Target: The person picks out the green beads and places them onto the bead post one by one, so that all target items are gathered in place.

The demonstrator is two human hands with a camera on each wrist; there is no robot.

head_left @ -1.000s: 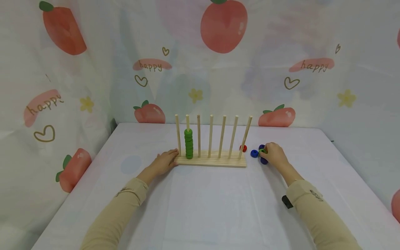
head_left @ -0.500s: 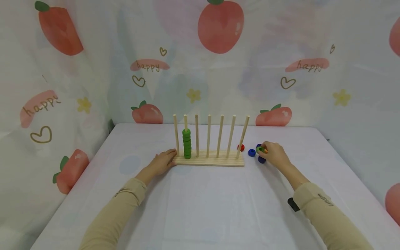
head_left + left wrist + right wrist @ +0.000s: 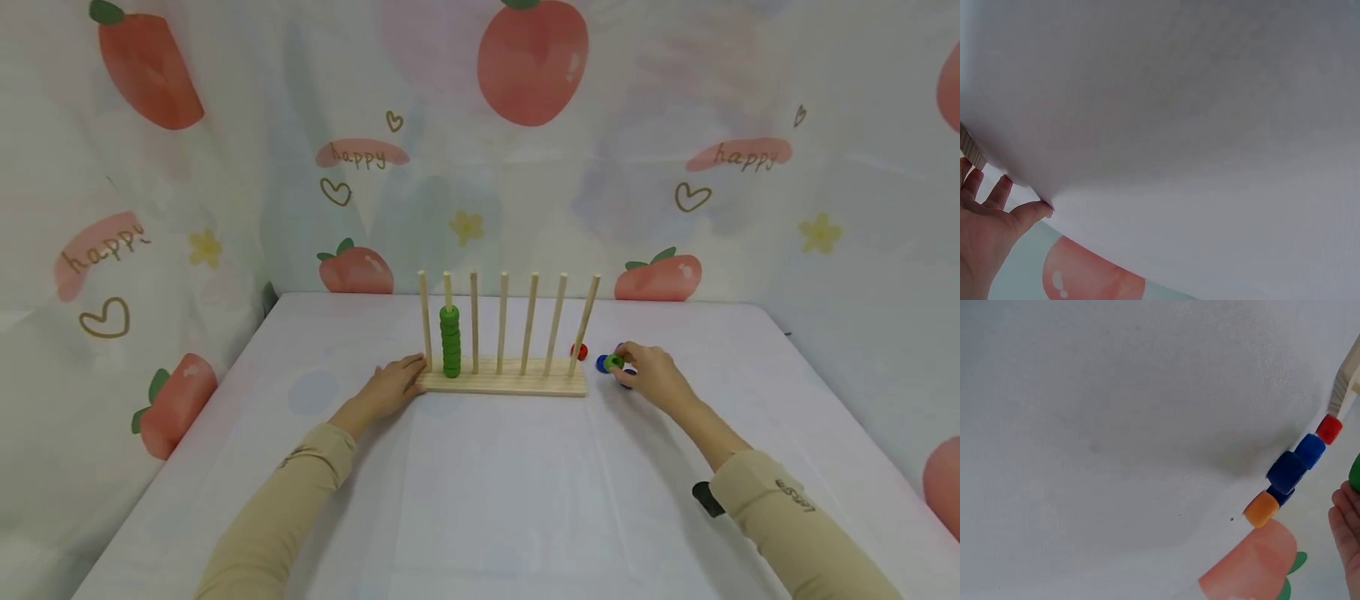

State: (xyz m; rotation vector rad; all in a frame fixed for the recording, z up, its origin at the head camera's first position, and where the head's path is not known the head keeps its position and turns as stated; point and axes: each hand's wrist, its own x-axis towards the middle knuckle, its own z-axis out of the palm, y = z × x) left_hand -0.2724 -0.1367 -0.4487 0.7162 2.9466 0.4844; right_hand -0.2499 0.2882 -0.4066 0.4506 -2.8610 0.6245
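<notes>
My right hand pinches a green bead just off the right end of the wooden peg rack. In the right wrist view only the edge of that green bead and some fingers show. A blue bead is partly covered by it, and two darker beads lie close by, mostly hidden by the hand. My left hand rests against the rack's left end, its thumb straight and its fingers spread in the left wrist view. Several green beads are stacked on the second peg from the left.
A red bead lies behind the rack's right end. An orange bead sits beside dark blue beads in the right wrist view. A patterned cloth rises behind the white table. A black device is on the right wrist.
My right hand has shifted slightly left with the green bead, which now overlaps the blue bead in the head view. The left hand keeps its place at the rack.
</notes>
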